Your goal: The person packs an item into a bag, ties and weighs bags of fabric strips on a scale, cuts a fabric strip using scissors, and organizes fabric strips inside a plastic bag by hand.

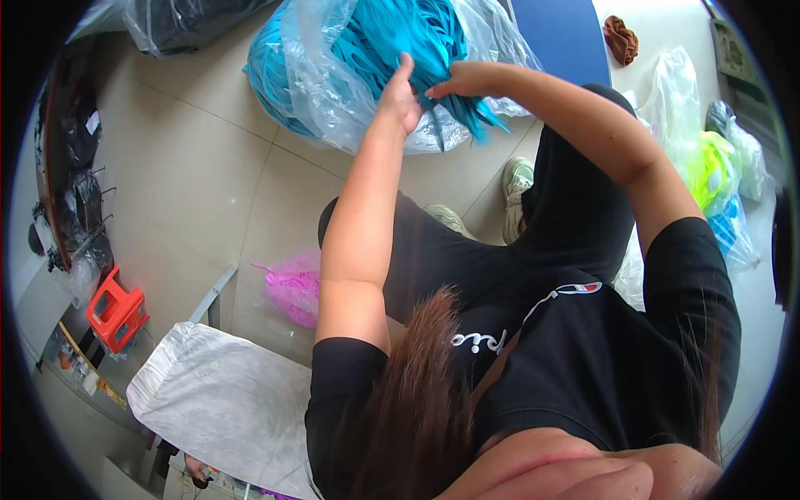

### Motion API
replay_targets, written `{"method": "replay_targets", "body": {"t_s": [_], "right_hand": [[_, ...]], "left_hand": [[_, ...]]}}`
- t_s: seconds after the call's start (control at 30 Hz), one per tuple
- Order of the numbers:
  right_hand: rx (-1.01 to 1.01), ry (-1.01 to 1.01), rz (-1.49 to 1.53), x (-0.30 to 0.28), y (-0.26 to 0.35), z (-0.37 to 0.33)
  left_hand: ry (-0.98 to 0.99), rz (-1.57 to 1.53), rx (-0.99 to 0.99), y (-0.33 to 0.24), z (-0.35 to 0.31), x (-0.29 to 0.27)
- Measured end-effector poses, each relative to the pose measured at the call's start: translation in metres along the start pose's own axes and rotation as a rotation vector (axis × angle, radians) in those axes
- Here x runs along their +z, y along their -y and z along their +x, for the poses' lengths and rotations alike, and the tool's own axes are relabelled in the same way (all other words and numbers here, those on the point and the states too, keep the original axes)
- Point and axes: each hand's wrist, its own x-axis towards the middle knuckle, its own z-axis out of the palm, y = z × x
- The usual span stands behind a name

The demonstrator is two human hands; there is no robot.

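Note:
A large bundle of turquoise flat strips bulges from a clear plastic bag on the floor in front of me. Loose strip ends spill over the bag's near side. My right hand comes in from the right, its thumb and fingers closed on some of these ends. Just left of it, my left hand is beside the same strips, its thumb stretched up and away from them. The strips partly hide the left hand's other fingers.
A blue panel stands behind the bag. Bags with yellow-green contents lie at right. At left are a pink bundle in plastic, a red stool and a whitish covered surface. My shoes are below the bag.

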Motion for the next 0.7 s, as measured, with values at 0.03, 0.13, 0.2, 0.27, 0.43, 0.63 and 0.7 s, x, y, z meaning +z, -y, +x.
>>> {"method": "replay_targets", "body": {"t_s": [0.03,0.13,0.2,0.27,0.43,0.63,0.7], "right_hand": [[0.029,0.012,0.121,0.005,-0.009,0.003],[0.018,-0.014,0.413,0.020,-0.044,0.014],[0.054,-0.027,0.563,0.026,-0.047,0.011],[0.033,-0.027,0.483,0.033,-0.045,0.008],[-0.289,-0.300,0.068,0.067,-0.026,-0.004],[-0.197,-0.320,0.258,0.054,-0.028,0.007],[-0.088,-0.276,0.435,0.045,-0.021,0.002]], "left_hand": [[0.024,0.121,0.003,0.007,0.007,-0.007],[-0.077,0.283,-0.011,0.013,0.022,-0.020],[-0.093,0.303,-0.025,0.011,0.020,-0.031],[0.022,0.163,-0.176,0.002,0.008,-0.015],[0.071,0.237,-0.086,0.013,0.005,-0.013],[0.105,0.153,-0.073,0.007,0.010,-0.012],[0.073,0.176,-0.074,0.007,0.007,-0.014]]}}
